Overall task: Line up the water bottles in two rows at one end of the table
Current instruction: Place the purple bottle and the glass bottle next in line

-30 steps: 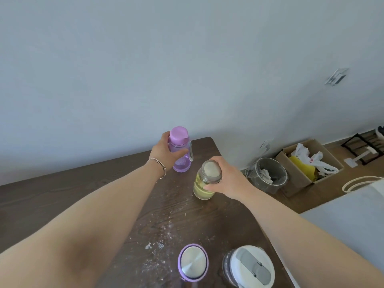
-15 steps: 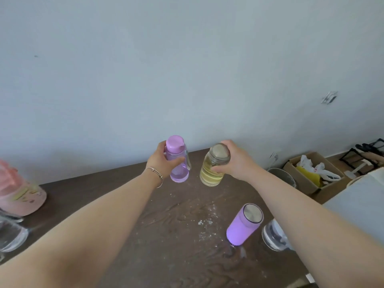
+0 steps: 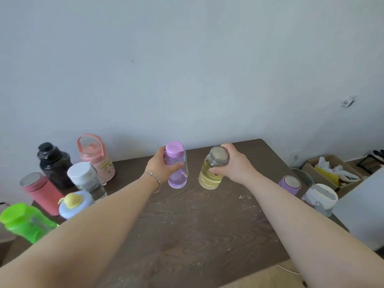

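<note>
Left hand [image 3: 161, 167] wrapping the translucent purple plastic bottle [image 3: 176, 165], right hand [image 3: 232, 163] clamping the yellow-tinted glass bottle with metal lid [image 3: 213, 169], both just above the dark wooden worktop [image 3: 197, 225], right of the black bottle [image 3: 53, 163].

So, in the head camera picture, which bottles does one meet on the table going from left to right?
green bottle → red bottle → pink bottle → purple clear bottle in the left hand → yellow bottle in the right hand → purple metal bottle → white-lidded bottle.
</note>
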